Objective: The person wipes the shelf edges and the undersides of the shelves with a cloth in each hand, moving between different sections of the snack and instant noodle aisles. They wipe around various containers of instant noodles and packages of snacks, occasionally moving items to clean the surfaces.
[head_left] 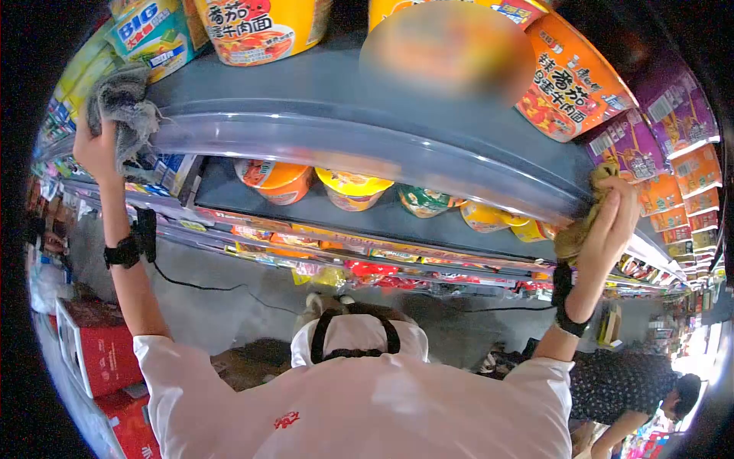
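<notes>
My left hand (97, 149) is closed around a grey cloth (126, 115), which hangs over the left end of the shelf edge. On the far right, my right hand (613, 210) grips a yellowish-brown cloth (572, 239) against the same edge. Between the hands runs the dark grey shelf (306, 84) with a clear plastic front strip (329, 141). Instant noodle tubs stand on it: a yellow-orange tub (260, 30) left of the middle and an orange tub (569, 84) nearer my right hand. A blurred patch hides part of the tub between them.
A lower shelf holds several noodle bowls (352, 187). Purple noodle packets (677, 107) stand at the right. Red boxes (99, 348) are stacked on the left floor. A black cable (199, 287) hangs from my left wrist. Another person (627, 386) bends at the lower right.
</notes>
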`<action>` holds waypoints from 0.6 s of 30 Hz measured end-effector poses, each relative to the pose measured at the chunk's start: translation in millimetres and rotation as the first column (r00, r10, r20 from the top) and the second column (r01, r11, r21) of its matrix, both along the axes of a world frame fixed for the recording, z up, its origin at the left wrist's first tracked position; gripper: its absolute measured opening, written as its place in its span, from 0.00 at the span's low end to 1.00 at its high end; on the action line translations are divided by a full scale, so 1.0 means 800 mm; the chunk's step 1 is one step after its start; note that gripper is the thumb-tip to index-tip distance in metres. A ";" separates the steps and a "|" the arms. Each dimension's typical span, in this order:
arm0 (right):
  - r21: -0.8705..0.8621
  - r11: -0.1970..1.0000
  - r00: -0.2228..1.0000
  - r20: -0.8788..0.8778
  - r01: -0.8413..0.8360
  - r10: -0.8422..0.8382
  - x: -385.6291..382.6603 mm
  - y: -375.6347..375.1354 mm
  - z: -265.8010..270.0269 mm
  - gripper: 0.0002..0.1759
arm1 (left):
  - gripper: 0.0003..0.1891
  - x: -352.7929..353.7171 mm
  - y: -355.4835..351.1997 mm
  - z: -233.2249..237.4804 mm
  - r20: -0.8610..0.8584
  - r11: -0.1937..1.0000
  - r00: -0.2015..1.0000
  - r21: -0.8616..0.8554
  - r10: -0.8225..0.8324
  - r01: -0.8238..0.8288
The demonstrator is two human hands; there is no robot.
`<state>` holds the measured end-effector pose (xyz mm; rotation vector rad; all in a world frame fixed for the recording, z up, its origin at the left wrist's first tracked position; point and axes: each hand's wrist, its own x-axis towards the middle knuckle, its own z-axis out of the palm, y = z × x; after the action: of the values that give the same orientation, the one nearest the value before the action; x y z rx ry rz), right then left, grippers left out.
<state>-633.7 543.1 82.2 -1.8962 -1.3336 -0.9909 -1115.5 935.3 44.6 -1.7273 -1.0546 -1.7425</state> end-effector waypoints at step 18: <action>-0.561 0.486 0.531 0.095 -0.670 0.842 -0.158 -0.034 0.091 0.28 | 0.16 0.039 -0.038 0.020 -0.044 0.980 0.980 0.019 -0.195 0.196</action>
<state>-760.0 515.9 154.8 -1.0869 -2.5359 -0.5409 -1084.4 904.9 60.3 -1.8997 -0.8682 -1.8178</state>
